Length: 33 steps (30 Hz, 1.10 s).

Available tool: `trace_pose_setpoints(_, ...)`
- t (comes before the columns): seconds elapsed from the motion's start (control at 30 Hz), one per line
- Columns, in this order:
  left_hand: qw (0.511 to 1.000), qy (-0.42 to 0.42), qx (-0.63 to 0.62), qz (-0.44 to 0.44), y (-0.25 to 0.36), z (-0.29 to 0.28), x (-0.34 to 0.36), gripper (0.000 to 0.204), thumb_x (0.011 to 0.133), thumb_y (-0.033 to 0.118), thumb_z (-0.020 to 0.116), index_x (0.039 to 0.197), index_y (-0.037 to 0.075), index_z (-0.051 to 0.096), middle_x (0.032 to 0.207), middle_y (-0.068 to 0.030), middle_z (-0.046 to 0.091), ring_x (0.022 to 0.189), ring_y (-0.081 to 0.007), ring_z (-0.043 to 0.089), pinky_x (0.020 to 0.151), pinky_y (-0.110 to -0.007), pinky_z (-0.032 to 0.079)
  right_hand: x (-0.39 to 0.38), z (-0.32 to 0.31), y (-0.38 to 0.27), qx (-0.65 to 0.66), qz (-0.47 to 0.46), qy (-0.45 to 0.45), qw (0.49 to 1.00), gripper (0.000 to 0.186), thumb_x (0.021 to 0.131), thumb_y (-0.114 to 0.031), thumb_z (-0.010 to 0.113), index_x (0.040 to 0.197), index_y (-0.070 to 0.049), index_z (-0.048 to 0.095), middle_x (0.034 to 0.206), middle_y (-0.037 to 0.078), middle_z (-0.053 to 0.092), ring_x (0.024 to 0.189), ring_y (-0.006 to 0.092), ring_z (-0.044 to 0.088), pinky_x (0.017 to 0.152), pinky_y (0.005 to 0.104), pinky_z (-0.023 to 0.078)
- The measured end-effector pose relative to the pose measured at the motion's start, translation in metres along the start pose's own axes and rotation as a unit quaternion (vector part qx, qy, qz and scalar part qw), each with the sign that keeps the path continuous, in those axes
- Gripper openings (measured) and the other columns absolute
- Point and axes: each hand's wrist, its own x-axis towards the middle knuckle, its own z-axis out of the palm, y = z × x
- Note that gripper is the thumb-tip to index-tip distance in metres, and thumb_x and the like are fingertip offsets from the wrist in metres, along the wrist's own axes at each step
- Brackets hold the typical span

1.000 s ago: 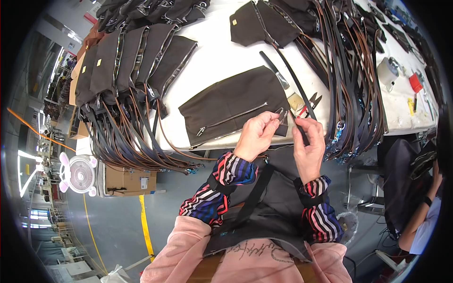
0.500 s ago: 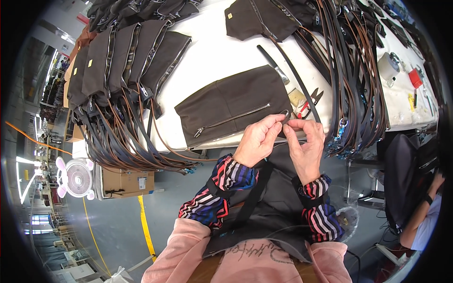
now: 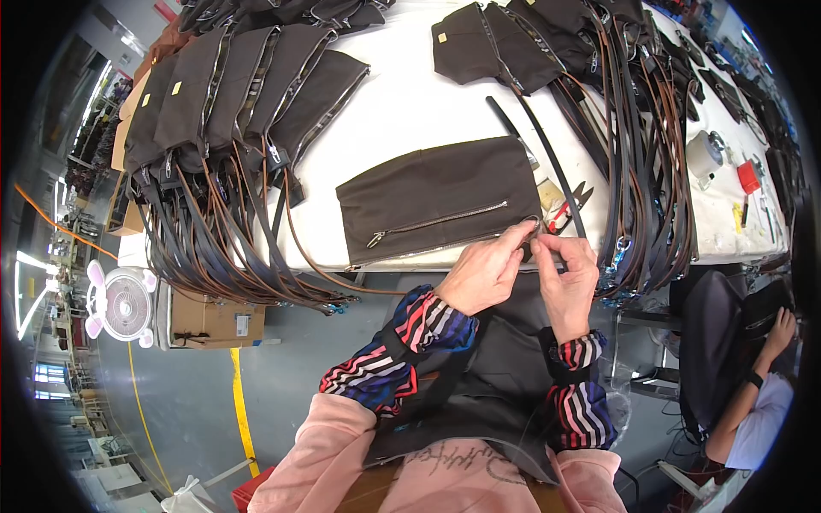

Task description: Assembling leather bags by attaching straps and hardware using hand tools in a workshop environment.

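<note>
A flat dark brown fabric bag [image 3: 440,188] lies at the table's front edge, a silver zipper [image 3: 440,222] running across its panel. A second zipper follows its near edge. My left hand [image 3: 486,272] pinches the bag's near right corner, where a small metal loop shows by the fingertips. Close beside it, the thumb and finger of my right hand [image 3: 568,275] are pressed together. Whatever is between them is too small and covered to make out. Red-handled snips [image 3: 560,218] lie just beyond my right hand, next to a small yellowish block [image 3: 548,192].
Piles of similar bags [image 3: 184,111] with hanging straps [image 3: 222,248] stand left; more straps [image 3: 637,154] drape over the right edge. A dark-handled tool [image 3: 505,120] lies behind the bag. A fan [image 3: 124,303] and carton [image 3: 209,318] are lower left. A co-worker's arm [image 3: 757,376] shows at right.
The whole view has shifted slightly, so the table's things sit a little further right. Both my hands keep their pinch at the bag's corner. The co-worker's hand has come further into view.
</note>
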Motion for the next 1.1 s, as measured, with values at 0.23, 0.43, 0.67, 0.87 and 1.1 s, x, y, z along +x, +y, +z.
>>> trace_pose_setpoints(0.23,0.975,0.057,0.198,0.086,0.011,0.019,-0.003,0.059,0.07,-0.005,0.052,0.127,-0.007,0.036,0.086,-0.0231,0.059,0.082,-0.0358,0.059,0.074,-0.042,0.046,0.001,-0.001,-0.005,-0.163,-0.134,0.014,0.977,0.009,0.07,-0.005,0.066,0.077,-0.006,0.06,0.07,0.007,0.059,0.071,0.0253,0.054,0.072,0.0369,0.038)
trace_pose_setpoints(0.43,0.979,0.055,0.187,0.065,0.013,0.019,-0.003,0.061,0.071,-0.005,0.052,0.129,-0.007,0.033,0.083,-0.0223,0.059,0.079,-0.0364,0.058,0.073,-0.042,0.046,-0.001,0.002,0.003,-0.108,-0.095,0.007,0.989,0.01,0.07,-0.003,0.064,0.074,-0.006,0.056,0.068,0.005,0.057,0.067,0.0257,0.052,0.071,0.0369,0.038)
trace_pose_setpoints(0.67,0.989,0.102,0.104,-0.005,0.018,0.012,-0.003,0.026,0.084,0.005,0.053,0.109,0.002,0.052,0.086,-0.0191,0.062,0.077,-0.0354,0.061,0.065,-0.04,0.049,-0.003,-0.001,0.008,0.006,-0.022,0.014,1.0,0.006,0.074,-0.003,0.064,0.076,-0.004,0.059,0.07,0.005,0.06,0.067,0.0242,0.054,0.068,0.0343,0.04)
trace_pose_setpoints(0.87,0.984,0.108,0.142,-0.011,0.025,0.006,0.005,0.013,0.083,0.004,0.053,0.095,0.0,0.056,0.087,-0.0182,0.061,0.08,-0.0357,0.059,0.066,-0.038,0.048,0.0,-0.002,0.009,0.042,-0.01,-0.017,0.999,0.011,0.077,-0.002,0.061,0.089,-0.003,0.062,0.076,0.009,0.06,0.07,0.0254,0.055,0.067,0.0335,0.042)
trace_pose_setpoints(1.1,0.99,0.112,0.031,-0.078,0.006,-0.007,0.011,0.011,0.085,0.009,0.055,0.088,-0.001,0.059,0.065,-0.0088,0.057,0.056,-0.0133,0.052,0.053,-0.028,0.042,0.035,0.005,0.01,0.017,-0.087,-0.105,0.991,0.008,0.079,-0.006,0.06,0.087,-0.005,0.061,0.078,0.01,0.057,0.072,0.0282,0.056,0.067,0.0353,0.042)
